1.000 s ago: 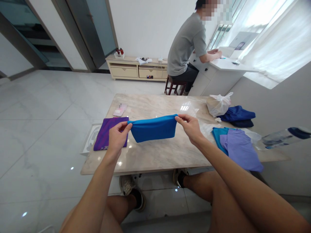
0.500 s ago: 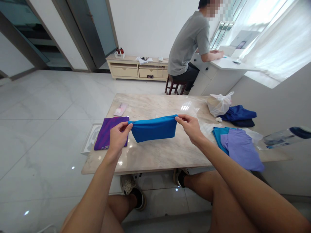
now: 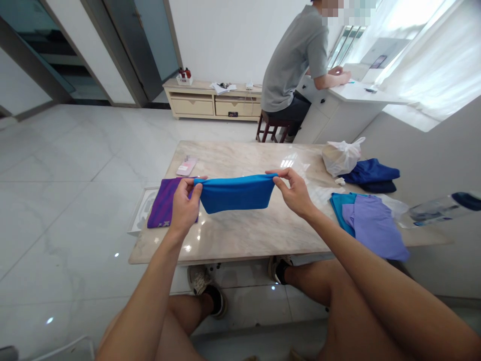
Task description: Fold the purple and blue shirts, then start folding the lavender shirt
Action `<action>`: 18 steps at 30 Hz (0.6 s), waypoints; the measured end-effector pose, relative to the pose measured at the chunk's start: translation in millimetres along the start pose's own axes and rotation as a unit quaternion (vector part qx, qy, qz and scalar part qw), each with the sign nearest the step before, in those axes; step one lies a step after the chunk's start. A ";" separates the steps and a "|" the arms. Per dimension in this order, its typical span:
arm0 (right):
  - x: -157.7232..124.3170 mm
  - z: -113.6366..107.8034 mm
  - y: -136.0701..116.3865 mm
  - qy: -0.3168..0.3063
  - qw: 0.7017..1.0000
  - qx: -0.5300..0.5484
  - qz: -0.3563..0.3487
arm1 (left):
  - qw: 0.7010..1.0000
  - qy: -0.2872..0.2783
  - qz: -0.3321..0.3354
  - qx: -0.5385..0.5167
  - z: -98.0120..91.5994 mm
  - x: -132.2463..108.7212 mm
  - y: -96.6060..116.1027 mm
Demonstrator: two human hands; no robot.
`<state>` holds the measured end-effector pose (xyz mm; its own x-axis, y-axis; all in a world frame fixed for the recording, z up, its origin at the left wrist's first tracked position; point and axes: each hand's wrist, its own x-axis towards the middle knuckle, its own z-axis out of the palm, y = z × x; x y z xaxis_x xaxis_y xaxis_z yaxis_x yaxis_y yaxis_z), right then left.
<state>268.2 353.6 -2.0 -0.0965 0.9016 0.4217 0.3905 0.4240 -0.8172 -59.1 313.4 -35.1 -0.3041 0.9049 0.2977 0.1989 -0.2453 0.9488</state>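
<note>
A blue piece of cloth (image 3: 237, 194) hangs stretched between my two hands above the marble-topped table, its lower edge drooping. My left hand (image 3: 185, 200) pinches its upper left corner between thumb and fingers. At the upper right corner, my right hand (image 3: 293, 191) grips it the same way. Partly behind my left hand, a folded purple cloth (image 3: 162, 206) lies on the table. Whether the blue cloth is a garment or a plain piece, I cannot tell.
On the table's right lie a lavender cloth (image 3: 378, 225), a teal cloth (image 3: 340, 213), dark blue cloth (image 3: 372, 173), a white plastic bag (image 3: 342, 156) and a clear bottle (image 3: 436, 209). A pink packet (image 3: 187, 166) lies back left. Beyond, a person (image 3: 296, 57) sits at a white counter (image 3: 349, 95).
Both hands have spread slightly apart, drawing the blue cloth a little wider and its top edge straighter. The camera view has shifted slightly. The seated person's hand has lifted a little.
</note>
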 end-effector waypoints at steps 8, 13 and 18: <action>-10.9 -4.6 -0.1 -0.039 0.995 0.031 0.089 | 0.991 0.019 0.013 0.131 -0.1 -11.7 0.4; -21.9 4.6 26.3 -0.063 0.980 -0.004 0.191 | 0.973 -0.040 -0.084 0.211 13.8 -3.7 -28.9; -36.6 17.7 59.8 -0.172 0.913 -0.185 0.320 | 0.886 -0.150 -0.231 0.374 28.7 -8.5 -58.5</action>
<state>279.0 347.5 -73.3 0.0023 0.9549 -0.2968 0.7438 -0.2000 -0.6378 -41.4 330.0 -96.1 -0.2759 0.9278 -0.2511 0.7137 0.3728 0.5931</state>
